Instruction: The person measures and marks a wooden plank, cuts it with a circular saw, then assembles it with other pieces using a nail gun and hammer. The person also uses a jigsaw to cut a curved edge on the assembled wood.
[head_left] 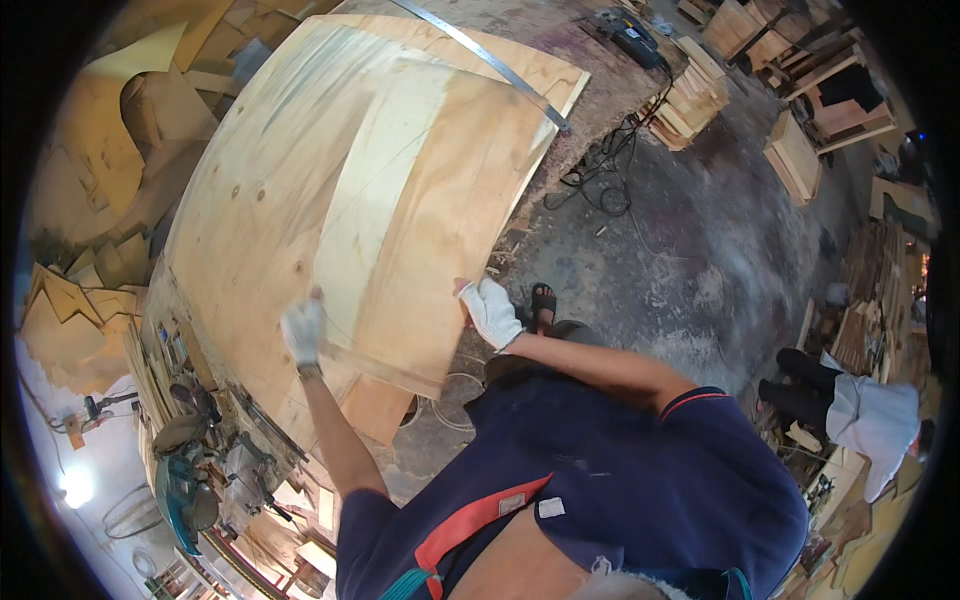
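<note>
A smaller plywood panel (pixel 415 230), pale along its left part and brown along its right, lies over a large plywood sheet (pixel 250 200). Its near edge is smeared by motion. My right hand (pixel 490 312), in a white knit glove, is closed on the panel's right edge, thumb on top. At the near left corner, my left hand (pixel 303 328), also gloved and slightly blurred, is closed at the panel's edge; its lower fingers are hidden. A metal ruler (pixel 490 65) crosses the far end of the sheet, reaching its right corner.
A corded power tool (pixel 635 42) sits beyond the ruler, near stacked wood blocks (pixel 690 100). Its black cable (pixel 605 185) coils on the concrete floor. Several tools (pixel 190 470) crowd the left side. Another person (pixel 865 400) is at the right among wood scraps.
</note>
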